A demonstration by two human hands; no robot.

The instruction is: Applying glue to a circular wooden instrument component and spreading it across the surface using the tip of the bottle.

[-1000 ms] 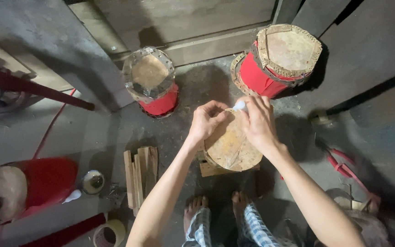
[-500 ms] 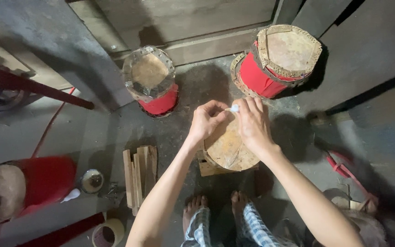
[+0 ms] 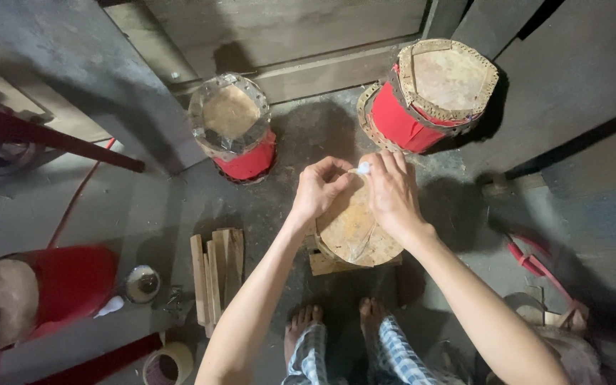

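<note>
My right hand [image 3: 392, 194] pinches a small white object [image 3: 362, 169] between thumb and fingertips, a narrow, closed grip, while my left hand [image 3: 320, 189] curls beside it, its fingertips meeting the same spot; whether the left actually holds the white piece I cannot tell. Both hands hover over the far edge of a round drum [image 3: 354, 232] standing on the floor just ahead of my bare feet [image 3: 336, 321]. The drum's skin is pale tan, worn and mottled, with a faint crease running across it, and it rests on a wooden block [image 3: 326, 264]. What the white object is remains too small to make out.

Around me on the concrete floor: a red drum with a ragged skin rim [image 3: 233, 128] to the upper left, a larger red drum [image 3: 436, 93] tilted at upper right, and another red drum lying on its side [image 3: 30, 292] at lower left. A bundle of wooden sticks [image 3: 215, 274] lies near my left forearm, a small round tin [image 3: 142, 283] beyond it, and a roll of tape [image 3: 167, 363] at the bottom edge.
</note>
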